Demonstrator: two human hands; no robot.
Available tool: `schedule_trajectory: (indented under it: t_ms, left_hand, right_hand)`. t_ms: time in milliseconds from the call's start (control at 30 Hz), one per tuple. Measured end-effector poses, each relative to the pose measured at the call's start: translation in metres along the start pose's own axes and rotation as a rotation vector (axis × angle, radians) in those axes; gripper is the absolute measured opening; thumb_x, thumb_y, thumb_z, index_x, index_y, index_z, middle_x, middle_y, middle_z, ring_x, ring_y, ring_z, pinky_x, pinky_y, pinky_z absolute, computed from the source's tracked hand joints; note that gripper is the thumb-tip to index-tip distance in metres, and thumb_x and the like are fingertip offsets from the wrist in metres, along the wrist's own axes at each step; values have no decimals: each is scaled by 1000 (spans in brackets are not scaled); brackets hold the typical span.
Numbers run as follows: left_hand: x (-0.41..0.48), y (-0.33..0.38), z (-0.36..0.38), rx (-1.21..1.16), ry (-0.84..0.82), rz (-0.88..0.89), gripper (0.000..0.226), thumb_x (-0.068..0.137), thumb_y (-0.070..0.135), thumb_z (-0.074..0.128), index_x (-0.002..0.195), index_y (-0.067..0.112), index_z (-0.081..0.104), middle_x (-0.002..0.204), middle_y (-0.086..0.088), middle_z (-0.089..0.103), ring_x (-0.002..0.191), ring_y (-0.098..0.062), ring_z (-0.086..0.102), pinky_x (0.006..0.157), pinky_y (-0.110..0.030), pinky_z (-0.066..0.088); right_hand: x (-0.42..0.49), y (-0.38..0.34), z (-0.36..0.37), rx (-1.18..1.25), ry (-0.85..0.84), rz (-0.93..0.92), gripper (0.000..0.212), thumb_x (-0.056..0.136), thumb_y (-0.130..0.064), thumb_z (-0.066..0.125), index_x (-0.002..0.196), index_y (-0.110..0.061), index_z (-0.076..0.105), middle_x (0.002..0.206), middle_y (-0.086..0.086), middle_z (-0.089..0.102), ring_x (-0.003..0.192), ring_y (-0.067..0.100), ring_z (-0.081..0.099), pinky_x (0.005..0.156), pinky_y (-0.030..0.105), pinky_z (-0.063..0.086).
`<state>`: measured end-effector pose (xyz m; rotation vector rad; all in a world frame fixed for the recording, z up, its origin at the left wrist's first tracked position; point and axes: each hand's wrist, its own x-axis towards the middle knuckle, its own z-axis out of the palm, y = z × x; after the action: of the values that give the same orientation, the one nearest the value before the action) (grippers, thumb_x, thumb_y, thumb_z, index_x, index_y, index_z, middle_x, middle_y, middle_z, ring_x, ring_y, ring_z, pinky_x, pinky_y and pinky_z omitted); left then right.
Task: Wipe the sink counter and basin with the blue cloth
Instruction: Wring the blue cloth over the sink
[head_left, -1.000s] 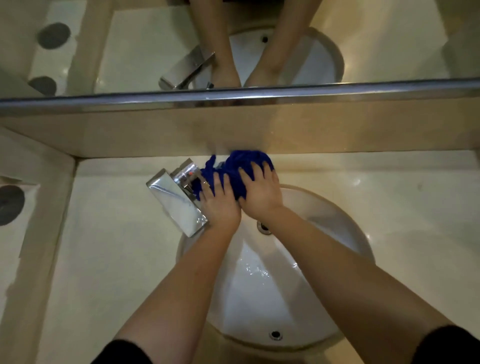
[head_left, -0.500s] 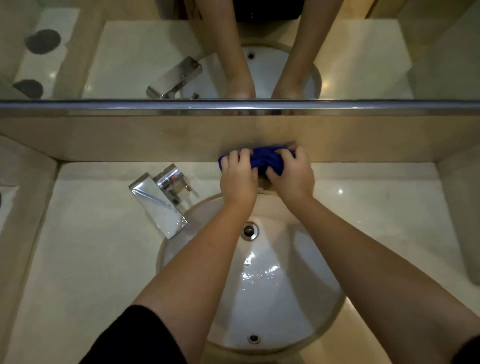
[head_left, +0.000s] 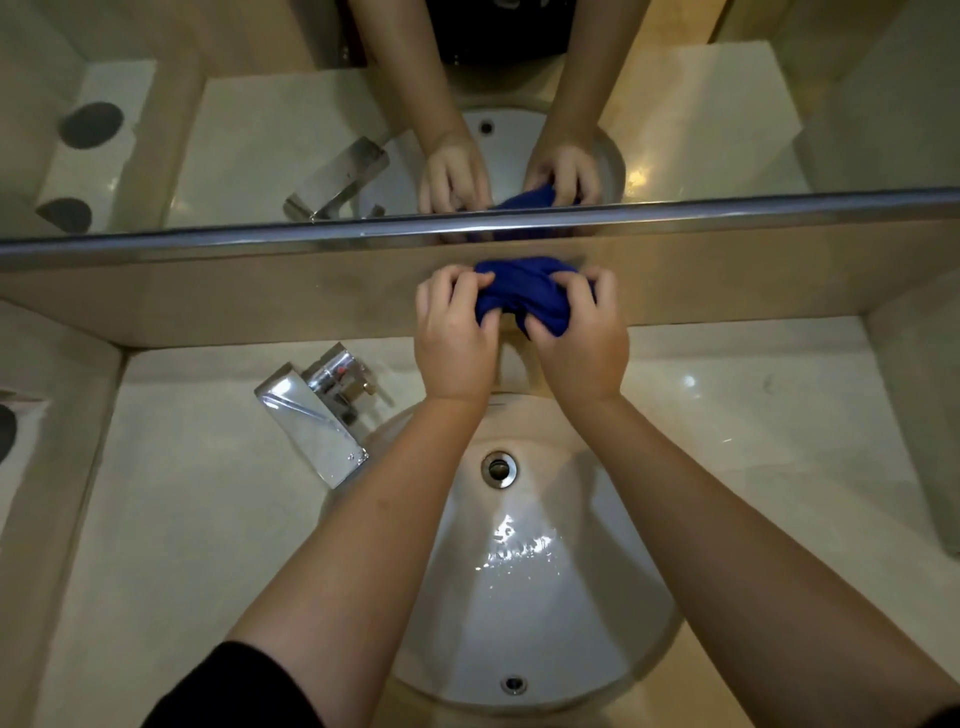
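Observation:
The blue cloth (head_left: 524, 296) is bunched up between both hands, lifted in front of the beige backsplash above the back of the basin. My left hand (head_left: 454, 338) pinches its left side and my right hand (head_left: 582, 343) grips its right side with curled fingers. Below them lies the white oval basin (head_left: 530, 597), wet, with water drops near its middle and a metal drain (head_left: 498, 468). The pale counter (head_left: 197, 519) surrounds the basin on both sides.
A chrome tap (head_left: 317, 415) stands at the basin's left rear, its spout angled over the rim. A mirror (head_left: 260, 130) with a metal lower edge runs across the top. Beige side walls close in the counter left and right.
Both hands moved the cloth from beside the tap rightwards along the back of the counter, then lifted it off the surface and bunched it between them.

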<state>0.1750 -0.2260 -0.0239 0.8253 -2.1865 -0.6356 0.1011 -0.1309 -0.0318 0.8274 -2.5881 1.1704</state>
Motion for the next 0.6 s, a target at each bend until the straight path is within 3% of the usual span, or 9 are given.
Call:
schedule_trajectory:
  t_ms: [133,267,400,600]
  left_hand:
    - [-11,-28,18,135,-240,-148,27,74,7,70,101,11,67,105,-5,61,98,-27,53,79,-32,46]
    - [-16,-46,35,297,-514,-241,29,84,14,64,113,14,65,118,-5,58,110,-27,48,82,-36,43]
    - [-17,-50,41,358,-544,-208,29,87,15,63,116,14,61,120,-4,58,115,-25,46,84,-33,41]
    - [-38,-43,36,441,-632,-155,23,91,18,58,114,13,57,118,-5,57,115,-25,44,79,-32,43]
  right_hand:
    - [-7,22,23,-99,-253,62,38,71,-19,77,106,-12,65,111,8,56,97,28,58,62,28,41]
    - [-15,42,45,-205,-441,167,42,82,-22,69,122,-14,61,129,5,54,114,26,52,80,36,48]
    - [-19,47,50,-267,-494,131,49,85,-22,67,131,-14,54,138,8,50,121,27,48,90,38,45]
    - [-30,47,33,-351,-628,101,42,87,-27,64,127,-17,52,127,6,50,118,27,44,81,34,43]
